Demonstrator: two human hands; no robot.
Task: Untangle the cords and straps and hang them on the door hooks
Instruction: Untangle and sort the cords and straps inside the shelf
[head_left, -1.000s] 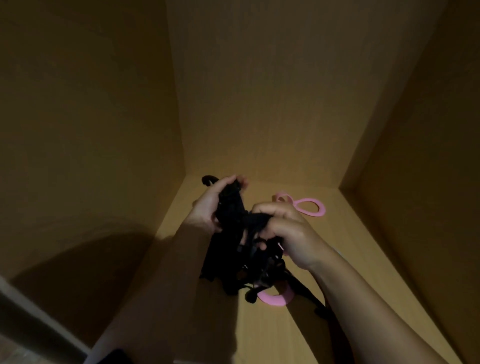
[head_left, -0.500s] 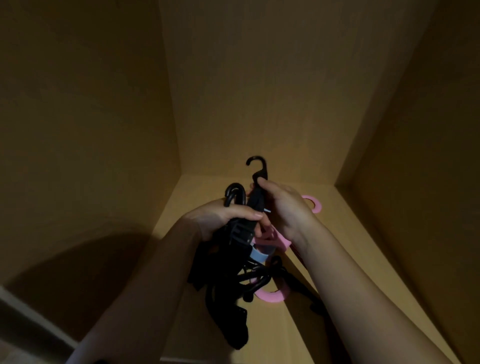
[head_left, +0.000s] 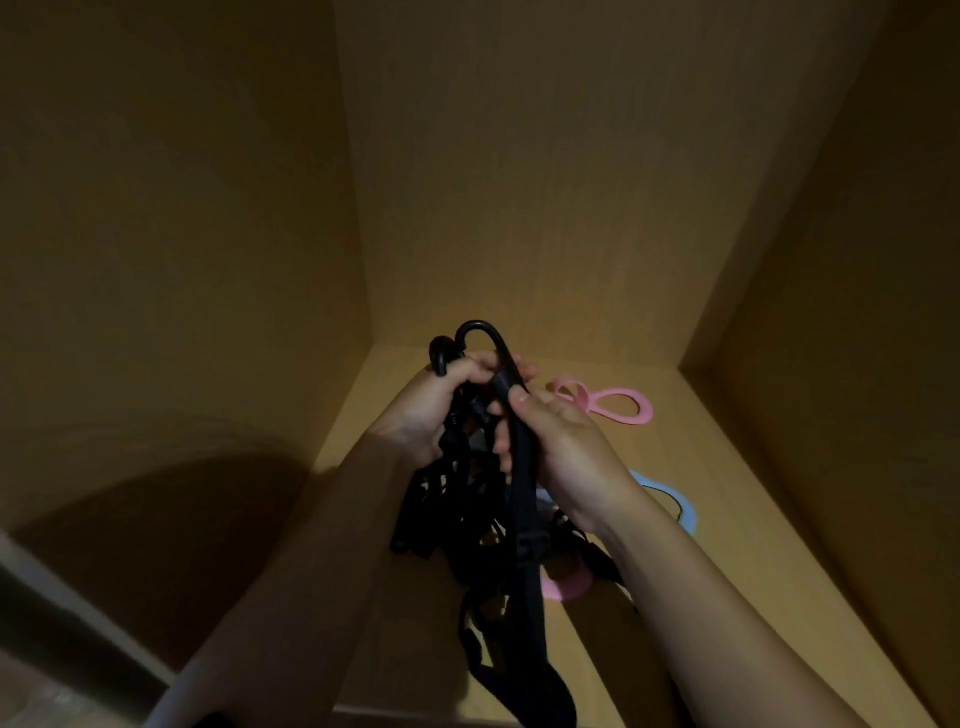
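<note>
Both hands grip the black strap tangle: left hand bunches it, right hand pinches what looks like a hooked strap.

Both hands gripping tangled black straps, pink loop on shelf

Nothing readable here, honestly: no labels, brands or numbers on anything, and the lighting's too dim for fine print.

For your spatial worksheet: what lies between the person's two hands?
In the head view, the tangled black straps hang between left hand and right hand.
</note>
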